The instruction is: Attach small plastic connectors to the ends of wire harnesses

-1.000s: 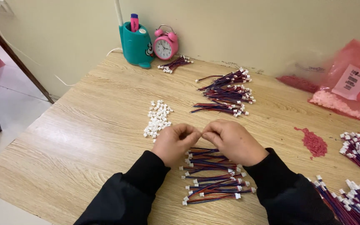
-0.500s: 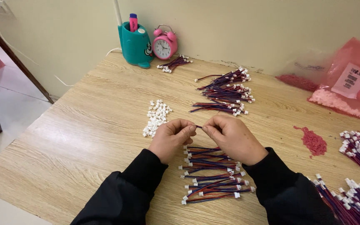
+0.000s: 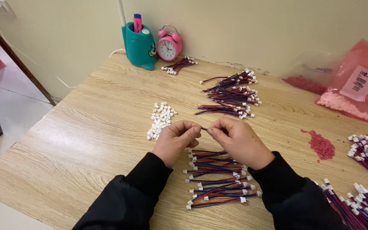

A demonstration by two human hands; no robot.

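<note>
left hand [image 3: 176, 139] and right hand [image 3: 239, 140] slightly apart, thin wire [image 3: 204, 128] exposed

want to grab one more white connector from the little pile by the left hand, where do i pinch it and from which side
Probably pinch a loose piece at the edge of the white connector pile, thumb and forefinger on its two flat sides, coming from above on the side nearest the left hand. Pieces there lie more apart on the bare table.

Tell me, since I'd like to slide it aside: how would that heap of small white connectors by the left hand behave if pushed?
The white connectors lie as loose separate pieces, so the heap would probably scatter rather than move as one. They look tiny and light, likely skidding easily on the smooth wooden table. Their blocky shape suggests sliding, not rolling.
</note>
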